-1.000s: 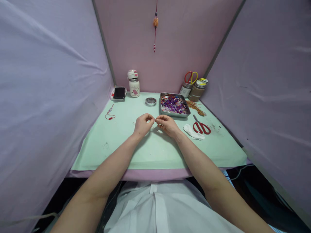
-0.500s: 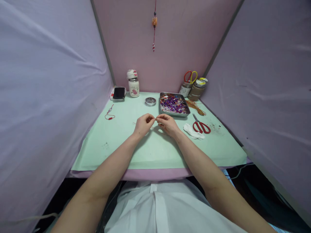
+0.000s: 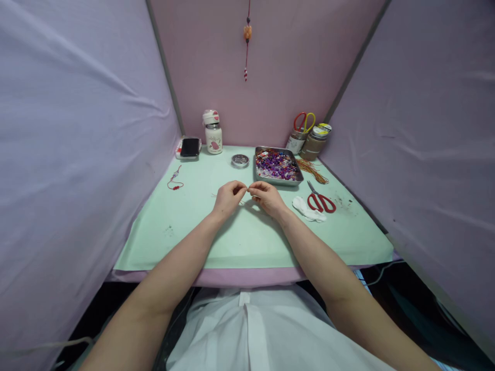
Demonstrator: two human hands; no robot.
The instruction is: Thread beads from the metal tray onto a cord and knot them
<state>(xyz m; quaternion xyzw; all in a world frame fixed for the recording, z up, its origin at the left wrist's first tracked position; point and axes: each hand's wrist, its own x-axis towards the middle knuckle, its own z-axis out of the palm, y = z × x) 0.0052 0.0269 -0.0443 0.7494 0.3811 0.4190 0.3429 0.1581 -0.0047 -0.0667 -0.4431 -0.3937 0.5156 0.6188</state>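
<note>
My left hand [image 3: 228, 198] and my right hand [image 3: 267, 198] meet fingertip to fingertip over the middle of the green mat [image 3: 247, 237]. Both pinch something very small between thumb and forefinger, probably a thin thread; I cannot make it out. A faint strand lies on the mat just left of my left hand. A metal tray of purple, pink and clear beads [image 3: 277, 166] stands just behind my right hand.
Red scissors [image 3: 319, 200] and a white cloth [image 3: 307, 209] lie to the right. At the back stand a small round tin [image 3: 240, 161], a white bottle [image 3: 213, 133], a phone [image 3: 190, 147] and two jars [image 3: 311, 141]. A red cord piece [image 3: 175, 180] lies left.
</note>
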